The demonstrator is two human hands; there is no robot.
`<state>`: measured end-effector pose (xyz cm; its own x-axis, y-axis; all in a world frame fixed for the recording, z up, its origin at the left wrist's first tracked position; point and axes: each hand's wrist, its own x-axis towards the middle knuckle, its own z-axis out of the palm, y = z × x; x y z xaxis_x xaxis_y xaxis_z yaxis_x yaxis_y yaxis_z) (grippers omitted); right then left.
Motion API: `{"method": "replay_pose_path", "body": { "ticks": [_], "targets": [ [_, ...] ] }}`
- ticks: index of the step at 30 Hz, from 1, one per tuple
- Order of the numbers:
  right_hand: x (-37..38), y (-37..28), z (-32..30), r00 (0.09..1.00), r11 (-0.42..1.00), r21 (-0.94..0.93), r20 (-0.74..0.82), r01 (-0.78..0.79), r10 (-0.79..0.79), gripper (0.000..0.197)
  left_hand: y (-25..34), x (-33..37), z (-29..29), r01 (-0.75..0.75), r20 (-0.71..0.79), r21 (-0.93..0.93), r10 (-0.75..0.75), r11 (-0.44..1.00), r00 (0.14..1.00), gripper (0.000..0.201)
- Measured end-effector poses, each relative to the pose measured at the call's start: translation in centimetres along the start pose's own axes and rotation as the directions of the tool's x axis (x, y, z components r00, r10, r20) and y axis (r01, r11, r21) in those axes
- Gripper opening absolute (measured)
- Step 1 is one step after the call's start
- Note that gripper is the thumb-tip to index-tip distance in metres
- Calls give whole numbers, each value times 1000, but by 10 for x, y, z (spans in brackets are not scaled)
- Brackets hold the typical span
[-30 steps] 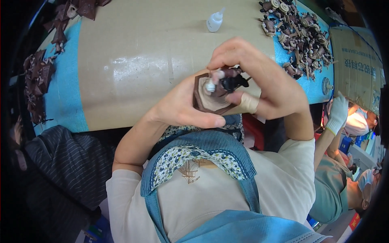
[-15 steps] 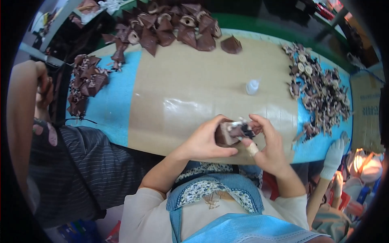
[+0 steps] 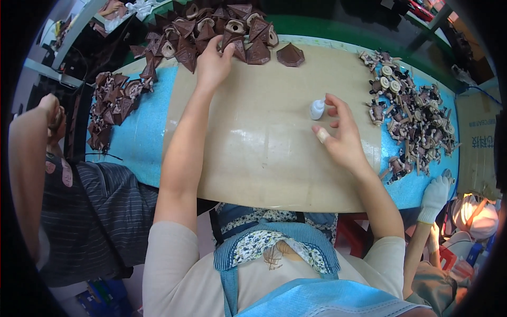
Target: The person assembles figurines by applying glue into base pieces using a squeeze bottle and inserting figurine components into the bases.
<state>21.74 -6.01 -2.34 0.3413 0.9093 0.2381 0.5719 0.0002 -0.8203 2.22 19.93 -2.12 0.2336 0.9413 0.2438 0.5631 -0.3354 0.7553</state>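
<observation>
At the far side of the table, my left hand [image 3: 214, 66] reaches to the near edge of a heap of brown, pointed, cone-like pieces [image 3: 185, 57]. Its thumb and fingers are apart, and no piece is plainly held between them. My right hand [image 3: 342, 138] hovers over the right middle of the table with fingers spread and a pale wrap on one digit. Just beside its fingertips stands a small white dropper bottle [image 3: 317, 109], not gripped. One loose brown cone piece [image 3: 290, 55] lies apart, right of the heap.
Small brown-and-cream figures [image 3: 417, 113] crowd a blue mat on the right. More brown pieces [image 3: 113, 108] are piled on the left blue mat [image 3: 142, 142]. A co-worker's arm [image 3: 26, 174] is at far left; another person's white-gloved hand [image 3: 435, 198] rests at the right table edge.
Both hands have parted from the brown figure they held near the front edge. My left hand went far and left to the heap; my right hand moved up toward the bottle.
</observation>
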Motion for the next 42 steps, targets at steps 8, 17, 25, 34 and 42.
{"method": "replay_pose_path", "body": {
  "ticks": [8,17,25,34,42],
  "targets": [
    [-3,24,5,982,915,358,77,-188,172,39,35,-56,-4,254,297,-366,-146,895,944,22],
    [-37,-34,-50,988,907,415,157,-76,11,36,75,-202,-26,476,604,-723,125,500,787,67],
    [-52,-84,-61,926,938,-58,193,341,-324,35,75,-227,-19,460,654,-707,250,538,714,66],
    [-55,-98,-55,876,861,-182,197,474,-440,28,81,-230,-23,533,681,-704,232,470,695,66],
    [-55,-101,-54,870,845,-217,197,489,-453,29,83,-229,-25,560,699,-693,237,454,674,63]
  ]
}}
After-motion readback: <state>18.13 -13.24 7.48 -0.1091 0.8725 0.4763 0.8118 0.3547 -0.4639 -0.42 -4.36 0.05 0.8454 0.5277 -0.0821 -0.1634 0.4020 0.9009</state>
